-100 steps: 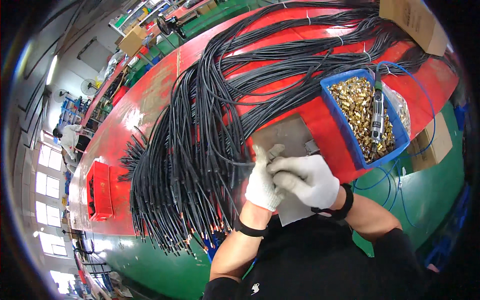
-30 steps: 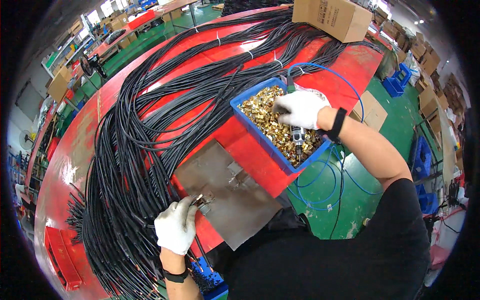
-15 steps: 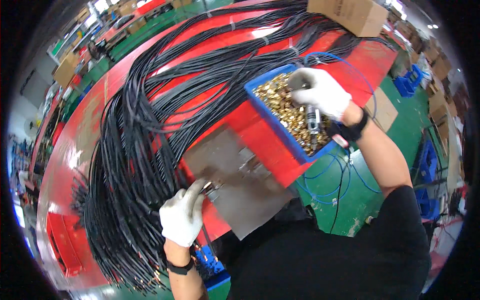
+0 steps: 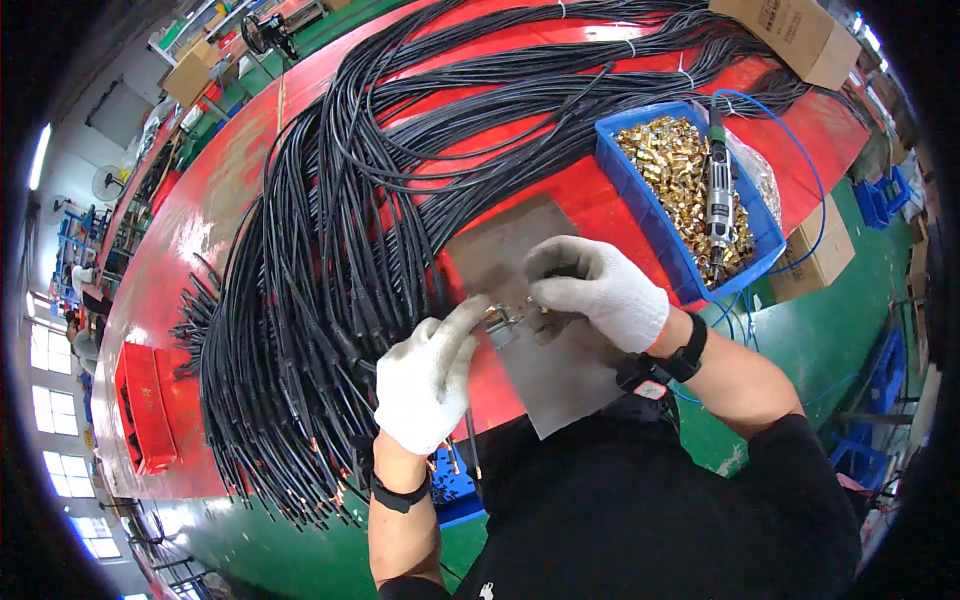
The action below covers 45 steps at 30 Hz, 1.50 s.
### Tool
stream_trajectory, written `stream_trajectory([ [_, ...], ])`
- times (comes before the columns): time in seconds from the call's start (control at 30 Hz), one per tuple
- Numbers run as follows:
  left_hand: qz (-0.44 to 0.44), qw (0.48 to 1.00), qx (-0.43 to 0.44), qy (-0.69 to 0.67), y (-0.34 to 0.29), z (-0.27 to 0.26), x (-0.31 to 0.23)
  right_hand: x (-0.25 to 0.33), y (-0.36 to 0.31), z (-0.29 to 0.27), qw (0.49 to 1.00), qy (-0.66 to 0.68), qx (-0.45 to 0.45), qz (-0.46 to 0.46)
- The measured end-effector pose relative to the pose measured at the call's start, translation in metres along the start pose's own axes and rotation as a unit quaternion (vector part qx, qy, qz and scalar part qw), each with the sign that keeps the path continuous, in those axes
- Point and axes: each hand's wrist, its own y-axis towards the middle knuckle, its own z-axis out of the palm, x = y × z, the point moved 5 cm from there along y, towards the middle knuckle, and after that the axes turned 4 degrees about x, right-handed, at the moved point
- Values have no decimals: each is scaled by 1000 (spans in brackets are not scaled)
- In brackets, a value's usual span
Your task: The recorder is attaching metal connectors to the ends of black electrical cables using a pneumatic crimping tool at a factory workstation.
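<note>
My left hand [image 4: 428, 385], in a white glove, is closed, its fingertips pinched at a small metal fixture [image 4: 502, 328] on the grey metal plate [image 4: 535, 385]. A black cable [image 4: 471, 438] hangs below that palm; what the fingertips grip is mostly hidden. Facing it over the plate, my gloved right hand [image 4: 605, 295] has thumb and forefinger curled together at a tiny brass-coloured piece [image 4: 533, 302]. Brass fittings [image 4: 665, 160] fill a blue bin [image 4: 648, 225] farther right. On top of them lies a silver air tool [image 4: 720, 195] with a blue hose [image 4: 800, 150].
Bundles of black cables [image 4: 300, 300] cover much of the red table [image 4: 240, 180], their copper ends hanging over its near edge. A red bin [image 4: 145, 410] stands at the left, a blue bin [image 4: 455, 490] below the table edge, and a carton [image 4: 800, 35] at the far right.
My right hand has left the blue bin and air tool and come down-left to the plate, close to my left hand. The left hand still pinches at the fixture. The view has shifted.
</note>
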Motion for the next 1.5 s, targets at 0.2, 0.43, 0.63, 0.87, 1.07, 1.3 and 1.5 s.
stream_trajectory([
  [0.2, 2, 1000, -20, -15, -2, 1, 3, -22, 16, 8, 999, 32, -9, 8],
  [0.43, 8, 999, -32, -39, -4, -2, 6, -29, 14, 21, 987, 161, 20, 19],
  [0.63, 12, 998, -41, -40, -4, -4, 5, -32, 17, 27, 979, 197, 34, 35],
  [0.87, 10, 998, -40, -41, -3, -3, 4, -32, 16, 31, 980, 192, 28, 52],
  [1.07, 13, 999, -32, 1, -2, -1, 2, -30, 16, 29, 982, 180, 15, 55],
  [1.3, 53, 996, -60, 34, -2, 4, 3, -31, 17, 24, 988, 146, 6, 59],
  [1.5, 52, 995, -47, 69, -2, 6, 4, -30, 20, 21, 993, 111, 4, 51],
])
